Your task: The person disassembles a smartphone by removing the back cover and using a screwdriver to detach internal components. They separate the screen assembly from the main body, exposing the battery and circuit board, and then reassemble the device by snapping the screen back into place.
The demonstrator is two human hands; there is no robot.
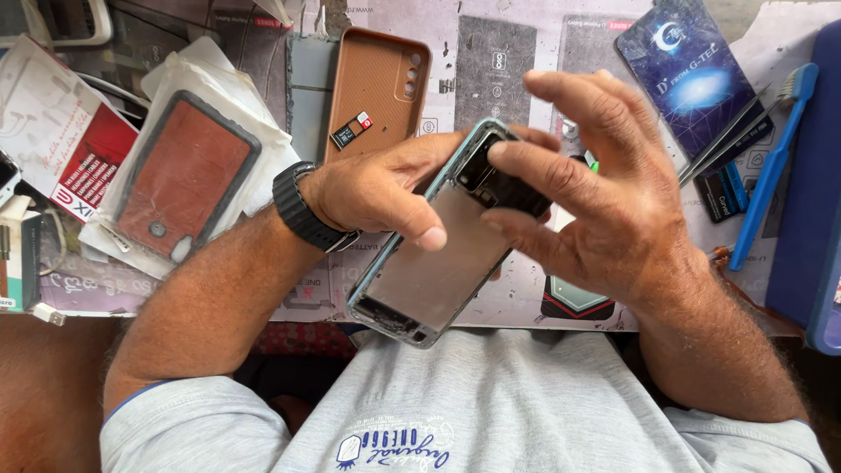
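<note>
Gripping opened phone (429, 271) in left hand (377, 188), right hand (596, 193) fingertips on it

One head-worn camera looks steeply down, close over the person's lap and the work mat (526, 302). The mat's far edge lies at twelve o'clock, the shirt (491, 403) at six.

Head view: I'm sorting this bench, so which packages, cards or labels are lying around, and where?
Dark blue card pack, top right: rectangular, pale glow printed on it.
Red-and-white leaflet, far left: tilted rectangle.
Clear plastic sleeve holding a reddish-brown phone case, left of the left hand.
Small blue label, right, beside the blue toothbrush.
</note>
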